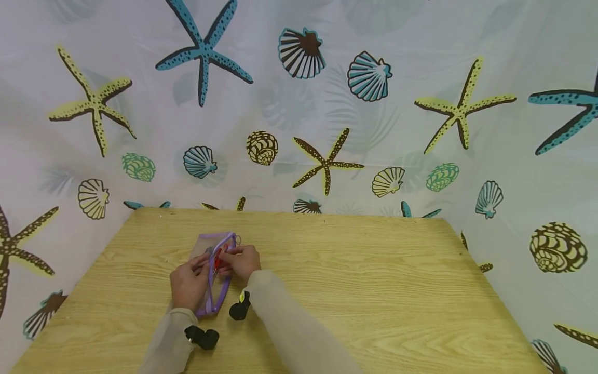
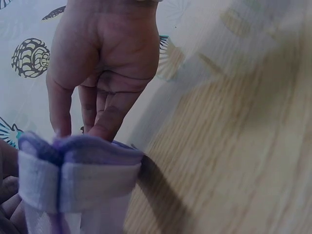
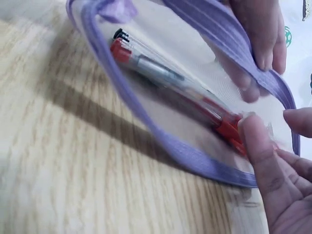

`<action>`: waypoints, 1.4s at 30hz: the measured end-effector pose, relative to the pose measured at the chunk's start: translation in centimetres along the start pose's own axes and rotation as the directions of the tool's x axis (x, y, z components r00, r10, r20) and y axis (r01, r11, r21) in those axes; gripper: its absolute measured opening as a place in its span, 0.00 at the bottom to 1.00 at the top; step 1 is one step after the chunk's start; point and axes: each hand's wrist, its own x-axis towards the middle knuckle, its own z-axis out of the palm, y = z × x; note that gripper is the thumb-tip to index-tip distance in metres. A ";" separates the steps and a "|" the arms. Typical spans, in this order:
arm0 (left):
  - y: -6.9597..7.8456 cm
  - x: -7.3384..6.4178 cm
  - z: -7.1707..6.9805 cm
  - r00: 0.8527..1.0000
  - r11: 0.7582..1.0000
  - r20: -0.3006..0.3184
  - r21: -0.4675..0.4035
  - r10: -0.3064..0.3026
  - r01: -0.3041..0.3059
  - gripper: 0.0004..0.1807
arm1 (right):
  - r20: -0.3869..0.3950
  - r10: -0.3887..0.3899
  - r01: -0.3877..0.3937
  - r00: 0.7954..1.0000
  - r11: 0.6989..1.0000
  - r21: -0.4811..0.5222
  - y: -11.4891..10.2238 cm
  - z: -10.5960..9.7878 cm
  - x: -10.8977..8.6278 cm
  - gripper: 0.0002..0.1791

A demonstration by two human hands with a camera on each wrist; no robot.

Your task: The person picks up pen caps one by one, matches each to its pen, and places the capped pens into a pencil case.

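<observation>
A see-through pencil pouch (image 1: 196, 246) with purple edging lies on the table, its zipped mouth spread apart. At that mouth, my left hand (image 1: 189, 283) pinches the purple edge (image 3: 229, 44) between thumb and fingers; the left wrist view shows the same hand (image 2: 105, 53) above the pouch's end (image 2: 97, 180). Inside the pouch, a red pen (image 3: 170, 83) lies beside a black-ended pen (image 3: 121, 34). My right hand (image 1: 244, 262) reaches into the opening, thumb and fingers (image 3: 261, 146) pinching the red pen near its clip. Part of its grip is hidden.
The wood-grain table (image 1: 374, 280) extends to the right of the hands. A curtain (image 1: 299, 109) printed with starfish and shells stands behind the table and along both sides. A small ring (image 1: 239, 240) hangs at the pouch's far corner.
</observation>
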 end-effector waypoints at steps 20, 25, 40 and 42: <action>0.3 0.0 0.1 1.000 1.000 0.008 0.004 -0.015 0.015 0.14 | 0.055 -0.035 0.032 0.998 0.998 0.059 0.3 -2.0 -0.3 0.11; 0.4 0.0 0.1 1.000 1.000 0.013 0.004 -0.018 0.018 0.14 | 0.072 -0.048 0.045 0.996 0.998 0.050 0.4 -2.5 -0.5 0.12; 0.3 -0.1 0.4 0.999 0.999 0.004 0.017 -0.035 0.035 0.14 | 0.075 -0.077 0.071 0.994 0.994 0.083 1.2 -4.1 -0.6 0.13; 0.3 -0.2 0.4 0.999 0.999 0.012 0.024 -0.038 0.038 0.14 | 0.077 -0.084 0.077 0.994 0.993 0.095 1.4 -4.3 -0.7 0.14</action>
